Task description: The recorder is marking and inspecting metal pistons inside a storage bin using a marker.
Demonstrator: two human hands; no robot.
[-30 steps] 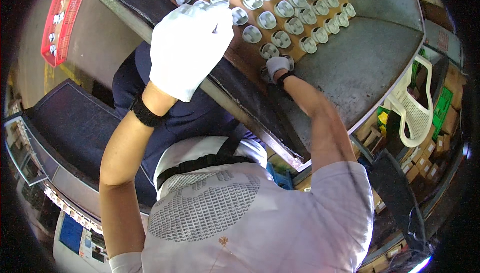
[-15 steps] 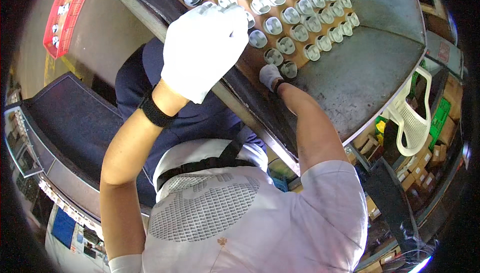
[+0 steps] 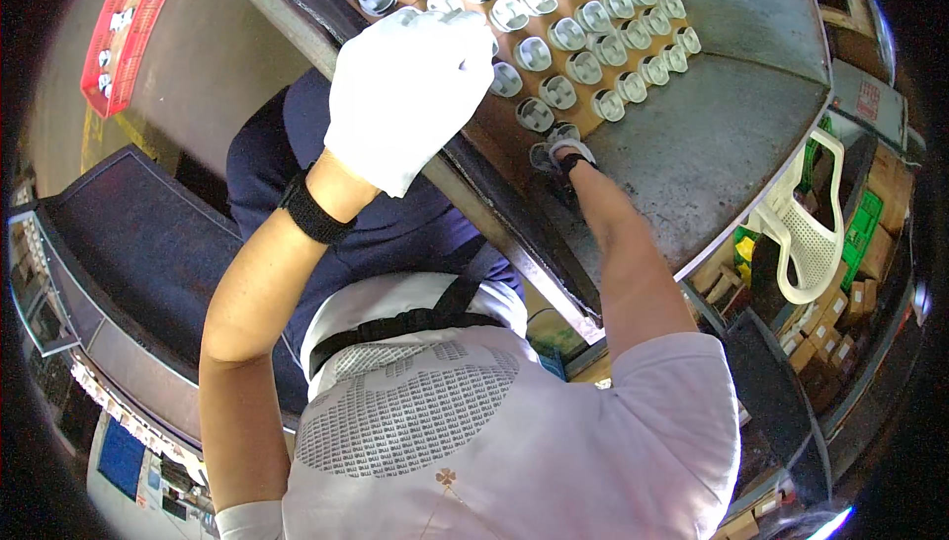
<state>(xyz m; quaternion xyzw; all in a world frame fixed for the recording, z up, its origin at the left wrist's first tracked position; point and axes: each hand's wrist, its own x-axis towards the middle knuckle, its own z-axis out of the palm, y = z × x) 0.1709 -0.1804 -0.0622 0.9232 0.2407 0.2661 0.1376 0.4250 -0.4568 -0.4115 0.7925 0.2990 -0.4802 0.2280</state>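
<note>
Metal parts [image 3: 533,53], round and slotted, stand in rows at 12 to 1 o'clock from the centre of my feed, on a brown sheet [image 3: 587,125]. Left hand [image 3: 407,100], white glove, sits at 11 o'clock: fingers curled in together, knuckles up against the near side of the rows and hiding some parts. I can't tell if anything is in that fist. Right hand [image 3: 578,149], also gloved, is between 1 and 2 o'clock, at the near corner of the rows, right up against the end parts. Its fingertips are hidden from me, so I can't tell whether they're apart or clamped on a part. Black wristband [image 3: 314,209] on the left wrist, similar on the right.

Further out: grey metal tabletop [image 3: 682,154] at 2 o'clock, past the rows, with a dark edge strip [image 3: 514,179] on the person's side. White plastic chair [image 3: 813,263] at 3 o'clock, green crate [image 3: 862,228] just beyond it. Red crate [image 3: 153,31] at 10 o'clock on the floor, small pale items inside. Dark bench top [image 3: 138,233] at 9 o'clock. Person's pale shirt [image 3: 573,431] fills 6 o'clock.
</note>
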